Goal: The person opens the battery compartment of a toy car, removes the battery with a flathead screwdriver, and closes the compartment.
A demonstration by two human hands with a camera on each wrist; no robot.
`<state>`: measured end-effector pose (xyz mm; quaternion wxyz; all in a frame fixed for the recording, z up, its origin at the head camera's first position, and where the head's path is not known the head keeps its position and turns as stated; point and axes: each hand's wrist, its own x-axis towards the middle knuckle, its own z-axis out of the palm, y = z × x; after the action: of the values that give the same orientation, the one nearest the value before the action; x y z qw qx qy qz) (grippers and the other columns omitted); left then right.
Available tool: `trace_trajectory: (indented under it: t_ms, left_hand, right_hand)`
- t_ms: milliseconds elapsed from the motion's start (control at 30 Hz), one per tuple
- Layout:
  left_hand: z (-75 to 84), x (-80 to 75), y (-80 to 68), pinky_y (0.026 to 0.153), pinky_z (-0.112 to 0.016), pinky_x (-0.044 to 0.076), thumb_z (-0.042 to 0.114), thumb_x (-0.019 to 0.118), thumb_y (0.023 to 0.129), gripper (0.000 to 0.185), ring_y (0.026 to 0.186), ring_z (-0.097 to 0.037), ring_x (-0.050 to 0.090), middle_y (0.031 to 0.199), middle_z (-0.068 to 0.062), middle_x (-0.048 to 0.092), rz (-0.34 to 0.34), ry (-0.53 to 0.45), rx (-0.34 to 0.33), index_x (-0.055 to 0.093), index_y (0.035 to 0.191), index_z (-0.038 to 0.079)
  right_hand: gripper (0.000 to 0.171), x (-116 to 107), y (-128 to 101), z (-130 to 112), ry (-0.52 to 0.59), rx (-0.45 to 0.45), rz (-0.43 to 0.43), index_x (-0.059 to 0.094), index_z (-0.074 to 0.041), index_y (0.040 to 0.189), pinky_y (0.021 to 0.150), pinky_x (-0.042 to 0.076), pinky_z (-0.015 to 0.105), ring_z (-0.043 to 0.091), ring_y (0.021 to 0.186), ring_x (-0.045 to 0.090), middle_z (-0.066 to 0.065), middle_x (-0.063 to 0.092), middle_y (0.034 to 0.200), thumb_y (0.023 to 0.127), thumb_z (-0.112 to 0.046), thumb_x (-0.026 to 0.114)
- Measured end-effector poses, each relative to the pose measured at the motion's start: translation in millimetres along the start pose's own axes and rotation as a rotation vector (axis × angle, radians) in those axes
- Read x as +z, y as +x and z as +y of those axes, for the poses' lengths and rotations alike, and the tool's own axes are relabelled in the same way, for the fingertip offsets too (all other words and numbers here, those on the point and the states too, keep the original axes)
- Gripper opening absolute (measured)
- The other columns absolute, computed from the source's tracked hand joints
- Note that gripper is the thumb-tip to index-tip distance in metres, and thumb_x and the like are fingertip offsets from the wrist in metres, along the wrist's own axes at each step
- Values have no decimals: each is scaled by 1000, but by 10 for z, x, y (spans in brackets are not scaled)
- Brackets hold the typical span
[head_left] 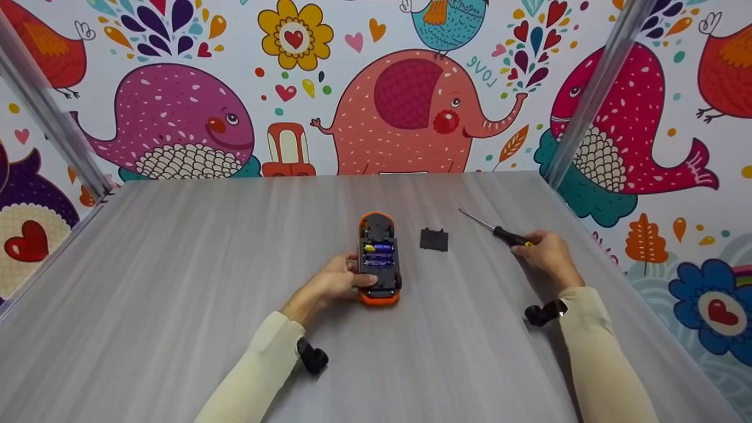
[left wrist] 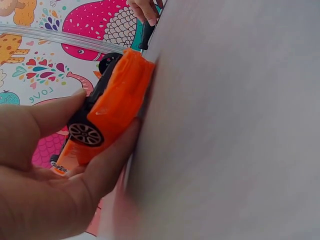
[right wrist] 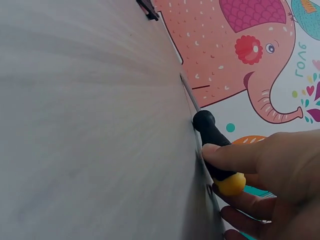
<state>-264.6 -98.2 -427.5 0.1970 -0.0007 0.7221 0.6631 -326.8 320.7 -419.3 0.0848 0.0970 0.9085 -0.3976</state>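
Note:
An orange toy car [head_left: 379, 258] lies upside down in the middle of the grey table [head_left: 176, 282], its open bay showing batteries [head_left: 378, 251]. My left hand [head_left: 343, 279] grips the car's near end, thumb on one side and fingers on the other; in the left wrist view the hand [left wrist: 45, 165] clasps the orange body [left wrist: 122, 97] by a wheel. The black battery cover [head_left: 434, 239] lies loose just right of the car. My right hand [head_left: 543, 251] holds the handle of a screwdriver [head_left: 499, 231] that lies on the table; the right wrist view shows fingers [right wrist: 235, 155] round its black and yellow handle [right wrist: 215, 150].
A wall with bright cartoon animals [head_left: 411, 111] closes off the table's far edge. Metal posts stand at the far left [head_left: 53, 123] and far right [head_left: 593, 94] corners. The battery cover [right wrist: 148, 9] shows at the top of the right wrist view.

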Motion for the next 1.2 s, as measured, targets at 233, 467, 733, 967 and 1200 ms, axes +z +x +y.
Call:
trace_trajectory:
  t_ms: [233, 467, 733, 967, 1200]
  left_hand:
    - [3, -8, -7, 88, -38, 59, 0, 69, 90, 59, 105, -21, 67, 129, -21, 62, -2, 5, 1, 42, 143, -3]
    - [11, -18, 2, 82, -35, 59, 0, 70, 90, 55, 100, -20, 67, 126, -21, 63, -12, 18, 12, 46, 139, -4]
    - [7, -18, 13, 82, -33, 58, 0, 69, 90, 56, 100, -19, 66, 127, -21, 62, -19, 4, 7, 44, 140, -5]
    - [12, -18, 8, 86, -36, 59, 0, 69, 90, 54, 101, -20, 66, 128, -22, 62, -19, 14, 14, 44, 139, -5]
    - [19, -19, -6, 90, -39, 59, 0, 69, 91, 58, 105, -21, 67, 131, -21, 61, -19, 8, -11, 42, 142, -4]
  right_hand:
    - [66, -15, 5, -44, 112, 26, -8, 48, -2, 143, 99, 37, 39, 32, 121, 41, 19, 46, 139, 95, -43, 67]
    - [69, -49, -19, -148, 372, 63, 29, 46, -9, 143, 109, 37, 38, 27, 129, 43, 14, 48, 141, 93, -51, 66]
    - [35, -145, -152, -298, 802, -33, 46, 52, -18, 121, 94, 56, 27, 10, 101, 73, -10, 75, 100, 95, -36, 67]
    - [42, -122, -279, -520, 933, -142, 56, 52, -17, 123, 87, 58, 26, 14, 105, 72, -2, 65, 116, 91, -36, 71]
    - [60, -61, -425, -754, 975, -195, 8, 49, -15, 137, 88, 59, 28, 18, 112, 70, 3, 58, 126, 88, -38, 74]
